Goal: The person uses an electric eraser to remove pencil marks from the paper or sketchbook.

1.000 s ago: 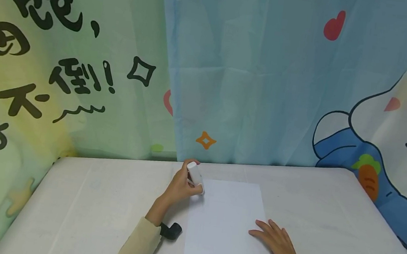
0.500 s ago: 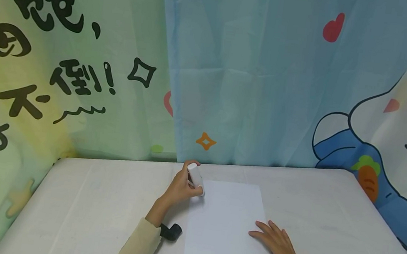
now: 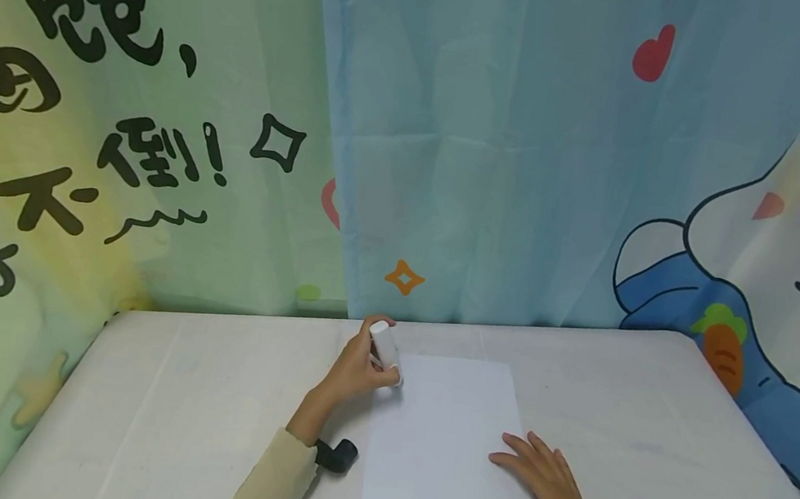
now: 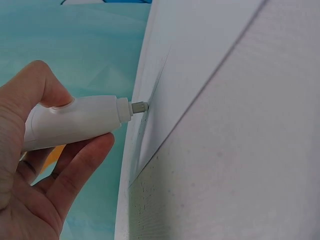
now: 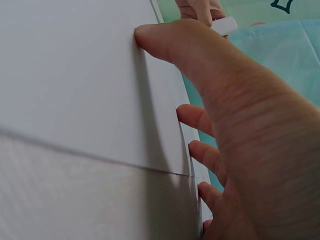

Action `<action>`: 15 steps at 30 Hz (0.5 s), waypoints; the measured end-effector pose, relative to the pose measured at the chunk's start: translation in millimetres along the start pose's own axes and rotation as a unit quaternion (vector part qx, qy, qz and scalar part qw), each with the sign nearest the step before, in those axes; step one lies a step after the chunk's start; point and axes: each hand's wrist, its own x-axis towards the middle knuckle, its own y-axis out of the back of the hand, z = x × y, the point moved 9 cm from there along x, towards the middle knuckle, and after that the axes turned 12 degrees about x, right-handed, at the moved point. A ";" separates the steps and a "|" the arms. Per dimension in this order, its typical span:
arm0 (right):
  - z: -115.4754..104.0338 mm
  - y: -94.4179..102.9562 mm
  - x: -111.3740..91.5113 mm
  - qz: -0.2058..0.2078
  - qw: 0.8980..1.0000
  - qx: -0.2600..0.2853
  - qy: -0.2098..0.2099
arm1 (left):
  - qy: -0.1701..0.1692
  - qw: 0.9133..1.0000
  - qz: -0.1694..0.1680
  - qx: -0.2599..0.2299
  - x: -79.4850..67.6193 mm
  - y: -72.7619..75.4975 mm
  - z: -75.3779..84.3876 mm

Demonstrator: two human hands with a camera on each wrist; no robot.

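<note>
My left hand (image 3: pixel 351 371) grips a white electric eraser (image 3: pixel 385 345) near the top left corner of a blank white paper sheet (image 3: pixel 443 419). In the left wrist view, the thumb presses a round button on the eraser's body (image 4: pixel 82 119), and the other fingers support it from the opposite side. Its narrow grey tip (image 4: pixel 139 107) meets the paper; firm contact is hard to tell. My right hand (image 3: pixel 545 497) lies spread over the sheet's right edge, holding nothing. In the right wrist view its thumb (image 5: pixel 165 41) rests on the paper, with some fingers past the edge.
A white-covered table (image 3: pixel 220 394) bears the sheet. Behind it hangs a printed cloth backdrop (image 3: pixel 498 170) with lettering and a cartoon animal. A black wrist-worn device (image 3: pixel 337 456) sits at the left cuff, beside the paper.
Both hands, the eraser and the paper stay practically in place. Only a very slight shift of the head view shows.
</note>
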 end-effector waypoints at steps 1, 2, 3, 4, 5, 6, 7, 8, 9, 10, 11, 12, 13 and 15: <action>0.4 -0.1 -0.2 0.001 1.000 -0.002 0.003 | -0.002 1.000 0.000 0.000 0.2 0.0 0.0; -0.7 0.4 -0.6 0.005 1.000 -0.008 0.014 | -0.003 1.000 0.001 0.000 0.3 -0.1 0.0; -1.2 0.7 -1.2 0.010 1.000 -0.012 0.023 | -0.004 1.000 0.000 0.000 0.5 -0.2 -0.1; -2.0 1.0 -1.8 0.015 0.999 -0.016 0.033 | -0.005 1.000 0.000 0.000 0.4 -0.3 0.1; -2.6 1.1 -2.2 0.019 0.999 -0.021 0.041 | -0.005 1.000 0.000 0.000 0.6 -0.3 0.0; -3.4 1.2 -2.7 0.022 0.998 -0.026 0.051 | -0.006 1.000 -0.001 0.001 0.7 -0.4 -0.2; -3.6 1.3 -2.9 0.025 0.998 -0.030 0.055 | -0.007 1.000 0.000 0.002 0.8 -0.3 0.0; -4.5 1.4 -3.2 0.028 0.997 -0.035 0.062 | -0.007 1.000 0.000 0.003 0.9 -0.3 0.0; -3.0 1.0 -3.2 0.027 0.998 -0.032 0.054 | -0.008 1.000 0.000 0.004 0.9 -0.2 0.1; -2.6 0.9 -2.9 0.025 0.998 -0.032 0.051 | -0.008 1.000 0.000 0.005 0.9 -0.2 0.2; -2.1 0.8 -2.6 0.023 0.998 -0.030 0.047 | -0.007 1.000 0.000 0.006 0.8 -0.2 0.3; -1.7 0.8 -2.5 0.021 0.999 -0.027 0.042 | -0.007 1.000 0.000 0.007 0.7 -0.2 0.3; -0.1 0.5 -2.0 0.017 0.999 -0.021 0.029 | -0.006 1.000 -0.001 0.007 0.6 -0.1 0.4; 1.6 0.0 -1.5 0.012 1.000 -0.015 0.016 | -0.003 1.000 -0.001 0.007 0.2 -0.2 0.2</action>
